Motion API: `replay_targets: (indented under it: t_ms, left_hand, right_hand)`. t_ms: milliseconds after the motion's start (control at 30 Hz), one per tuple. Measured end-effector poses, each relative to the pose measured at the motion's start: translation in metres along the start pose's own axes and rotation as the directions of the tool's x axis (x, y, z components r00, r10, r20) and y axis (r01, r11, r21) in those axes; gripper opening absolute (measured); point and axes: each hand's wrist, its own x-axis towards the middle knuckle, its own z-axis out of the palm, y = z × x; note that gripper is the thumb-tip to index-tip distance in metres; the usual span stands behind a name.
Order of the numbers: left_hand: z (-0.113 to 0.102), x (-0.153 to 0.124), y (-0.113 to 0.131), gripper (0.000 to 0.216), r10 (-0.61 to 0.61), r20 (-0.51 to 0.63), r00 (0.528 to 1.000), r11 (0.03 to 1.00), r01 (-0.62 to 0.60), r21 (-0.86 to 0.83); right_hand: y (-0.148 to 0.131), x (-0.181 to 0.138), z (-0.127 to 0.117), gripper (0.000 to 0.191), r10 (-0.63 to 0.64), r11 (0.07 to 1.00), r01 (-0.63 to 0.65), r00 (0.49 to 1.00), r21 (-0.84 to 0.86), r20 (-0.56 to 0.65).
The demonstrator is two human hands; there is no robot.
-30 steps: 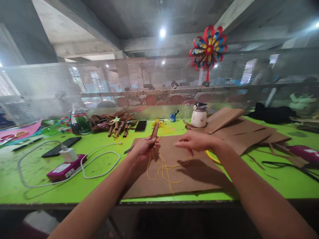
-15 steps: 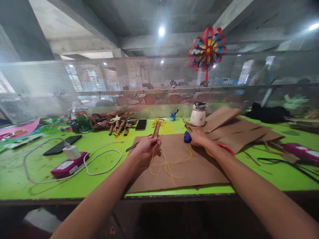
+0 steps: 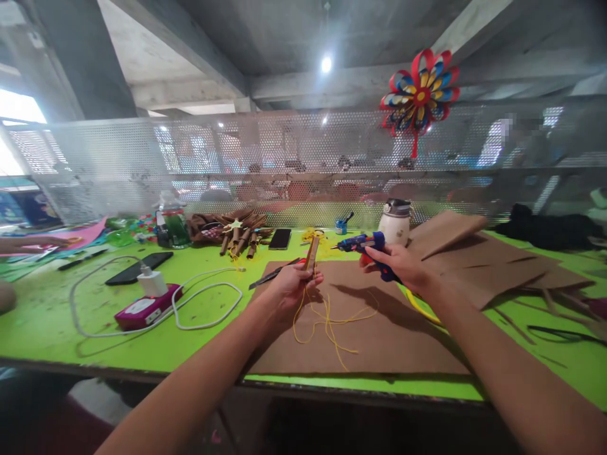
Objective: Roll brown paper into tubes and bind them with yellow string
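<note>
Well, my left hand grips a brown strip, yellow threads loose — glue gun in my right hand, not yet touching it.

A blue glue gun points toward a tilted brown strip.

Glue gun in right hand: dark blue, red patches. Strip in left hand: brown. Thread below left hand: yellow. Sheet under both hands: plain brown. Table around hands: lime green. Power strip left of left hand: magenta, white top.
</note>
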Motion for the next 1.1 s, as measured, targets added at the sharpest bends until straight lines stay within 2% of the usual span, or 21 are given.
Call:
replay_targets:
  t_ms: [33, 100, 233, 400, 567, 867, 1100]
  left_hand:
    - [0.001, -0.002, 0.0, 0.023, 0.0, -0.003, 1.0, 1.0, 0.0, 0.004]
    - [0.004, -0.004, 0.001, 0.022, 0.003, 0.005, 1.0, 1.0, -0.003, 0.018]
    - [0.006, -0.006, 0.003, 0.02, 0.012, 0.023, 1.0, 1.0, -0.012, 0.026]
    - [0.006, -0.005, 0.002, 0.021, 0.008, 0.073, 0.997, 1.0, -0.009, 0.02]
    - [0.005, -0.003, 0.0, 0.02, -0.004, 0.071, 0.997, 1.0, 0.004, 0.002]
    - [0.007, -0.006, 0.0, 0.022, -0.014, 0.108, 0.994, 1.0, 0.015, -0.008]
    - [0.011, -0.01, 0.003, 0.025, -0.012, 0.082, 0.997, 1.0, 0.013, -0.014]
  right_hand:
    - [-0.005, -0.004, 0.006, 0.035, -0.026, 0.992, 0.018, 0.998, 0.128, 0.06]
    - [-0.013, -0.01, 0.016, 0.036, -0.053, 0.972, 0.019, 0.988, 0.232, 0.144]
    - [-0.014, -0.012, 0.028, 0.039, -0.037, 0.984, -0.001, 0.977, 0.177, 0.21]
    - [-0.007, -0.009, 0.03, 0.038, -0.044, 0.986, 0.009, 0.978, 0.167, 0.204]
    - [-0.007, -0.008, 0.032, 0.039, -0.042, 0.983, 0.009, 0.983, 0.182, 0.179]
    - [-0.009, -0.007, 0.032, 0.045, -0.044, 0.994, 0.03, 0.989, 0.101, 0.139]
    - [-0.001, -0.003, 0.026, 0.044, -0.033, 0.993, 0.023, 0.995, 0.112, 0.09]
